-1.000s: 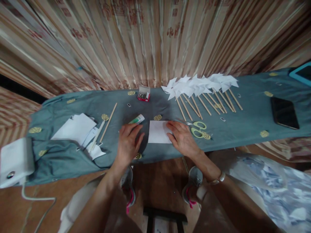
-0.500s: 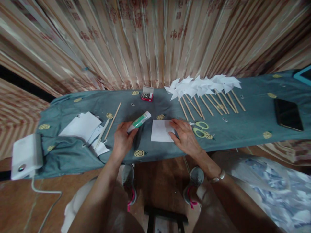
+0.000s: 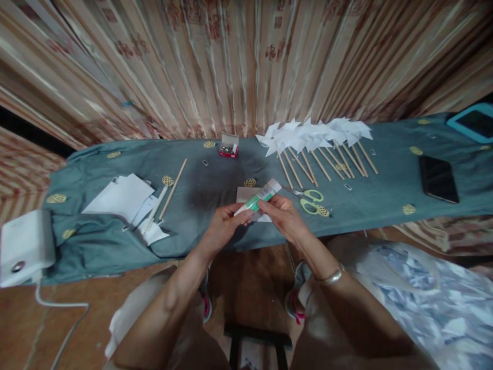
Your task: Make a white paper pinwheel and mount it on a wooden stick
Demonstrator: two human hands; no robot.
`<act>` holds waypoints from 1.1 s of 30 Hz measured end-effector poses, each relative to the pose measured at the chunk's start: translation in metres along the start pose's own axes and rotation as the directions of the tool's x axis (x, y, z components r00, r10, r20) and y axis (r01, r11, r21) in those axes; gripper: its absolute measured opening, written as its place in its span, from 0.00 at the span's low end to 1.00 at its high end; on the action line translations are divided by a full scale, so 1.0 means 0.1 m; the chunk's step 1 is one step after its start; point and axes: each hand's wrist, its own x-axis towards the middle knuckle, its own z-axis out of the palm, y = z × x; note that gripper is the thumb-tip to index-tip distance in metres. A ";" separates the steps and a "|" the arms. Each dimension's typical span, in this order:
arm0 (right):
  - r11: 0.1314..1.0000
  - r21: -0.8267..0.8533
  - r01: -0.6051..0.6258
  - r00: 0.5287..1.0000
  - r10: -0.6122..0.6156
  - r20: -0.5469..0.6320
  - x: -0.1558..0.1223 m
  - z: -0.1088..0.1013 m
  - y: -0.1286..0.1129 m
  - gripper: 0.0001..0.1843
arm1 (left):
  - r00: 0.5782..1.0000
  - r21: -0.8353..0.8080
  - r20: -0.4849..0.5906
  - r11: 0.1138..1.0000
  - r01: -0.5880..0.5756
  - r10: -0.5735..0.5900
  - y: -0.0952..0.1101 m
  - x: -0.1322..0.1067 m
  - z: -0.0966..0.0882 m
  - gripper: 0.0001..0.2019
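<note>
A white and green glue stick (image 3: 256, 199) is held tilted between both hands, its upper end pointing to the right. My left hand (image 3: 226, 222) closes round its lower end. At the upper part, the thumb and fingers of my right hand (image 3: 284, 213) pinch it. Beneath, a white sheet of paper (image 3: 244, 193) lies on the cloth, partly covered by the hands and the stick. Just right of my right hand are scissors (image 3: 311, 200) with light green handles.
Several white paper pinwheels (image 3: 311, 134) on wooden sticks lie at the back right. A small red box (image 3: 228, 149) of metal pins stands open. Leftward are a loose wooden stick (image 3: 173, 189), paper pieces (image 3: 119, 199) and a white device (image 3: 26, 249). A black phone (image 3: 438, 179) lies right.
My left hand has brought the glue stick rightward over the paper. My right hand has left the paper and now grips the stick too. The view has shifted slightly.
</note>
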 end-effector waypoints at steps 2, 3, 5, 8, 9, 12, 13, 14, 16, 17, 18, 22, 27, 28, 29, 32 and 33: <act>0.998 0.054 0.026 0.998 -0.023 -0.065 0.02 -0.03 -0.03 0.18 | 0.999 0.023 -0.009 0.999 0.035 -0.035 -0.04 0.00 -0.05 0.18; 0.995 0.089 0.048 0.994 -0.039 -0.106 0.04 -0.05 -0.05 0.18 | 0.999 0.054 -0.021 0.998 0.045 -0.044 -0.05 0.01 -0.09 0.20; 0.984 0.171 0.048 0.987 -0.021 -0.157 0.06 -0.13 -0.09 0.18 | 0.997 0.156 -0.082 0.988 0.022 -0.009 -0.08 0.04 -0.20 0.21; 0.957 0.283 -0.066 0.987 0.105 -0.124 0.07 -0.23 -0.12 0.18 | 0.949 0.473 -0.178 0.869 -0.148 0.258 -0.11 0.11 -0.40 0.19; 0.944 0.313 -0.104 0.985 0.141 -0.097 0.07 -0.25 -0.12 0.17 | 0.925 0.602 -0.166 0.779 -0.179 0.341 -0.12 0.14 -0.46 0.17; 0.910 0.384 -0.157 0.983 0.183 -0.030 0.05 -0.26 -0.13 0.11 | 0.884 0.832 -0.071 0.516 -0.203 0.462 -0.18 0.20 -0.58 0.16; 0.899 0.405 -0.165 0.982 0.187 -0.015 0.05 -0.25 -0.14 0.09 | 0.880 0.868 -0.034 0.450 -0.209 0.474 -0.19 0.22 -0.60 0.16; 0.889 0.427 -0.168 0.982 0.187 -0.003 0.04 -0.24 -0.14 0.08 | 0.878 0.892 0.001 0.397 -0.218 0.479 -0.21 0.23 -0.60 0.16; 0.867 0.470 -0.167 0.983 0.183 0.011 0.03 -0.21 -0.16 0.06 | 0.870 0.918 0.056 0.317 -0.237 0.490 -0.22 0.23 -0.60 0.16; 0.859 0.483 -0.171 0.982 0.186 0.016 0.03 -0.20 -0.16 0.07 | 0.861 0.927 0.070 0.286 -0.243 0.503 -0.22 0.22 -0.58 0.16; 0.856 0.487 -0.175 0.981 0.191 0.018 0.02 -0.19 -0.17 0.07 | 0.848 0.934 0.077 0.259 -0.245 0.524 -0.21 0.21 -0.56 0.17; 0.904 0.405 -0.133 0.985 0.166 -0.047 0.03 -0.20 -0.18 0.13 | 0.793 0.934 0.156 0.173 -0.313 0.589 -0.17 0.11 -0.39 0.19; 0.996 0.033 0.077 0.978 -0.069 -0.194 0.11 -0.26 -0.18 0.16 | 0.788 0.859 0.422 0.079 -0.505 0.448 -0.26 0.00 -0.08 0.26; 0.991 -0.072 0.110 0.971 -0.122 -0.206 0.13 -0.27 -0.18 0.16 | 0.796 0.859 0.432 0.075 -0.506 0.424 -0.29 -0.01 -0.04 0.28; 0.975 -0.176 0.135 0.962 -0.171 -0.212 0.15 -0.28 -0.17 0.15 | 0.807 0.863 0.433 0.074 -0.500 0.401 -0.32 -0.01 -0.02 0.30; 0.888 -0.425 0.173 0.943 -0.274 -0.190 0.19 -0.29 -0.13 0.15 | 0.831 0.869 0.435 0.079 -0.488 0.346 -0.37 -0.01 -0.01 0.32; 0.857 -0.484 0.177 0.940 -0.293 -0.174 0.19 -0.29 -0.12 0.15 | 0.836 0.869 0.438 0.081 -0.487 0.331 -0.38 -0.01 -0.01 0.32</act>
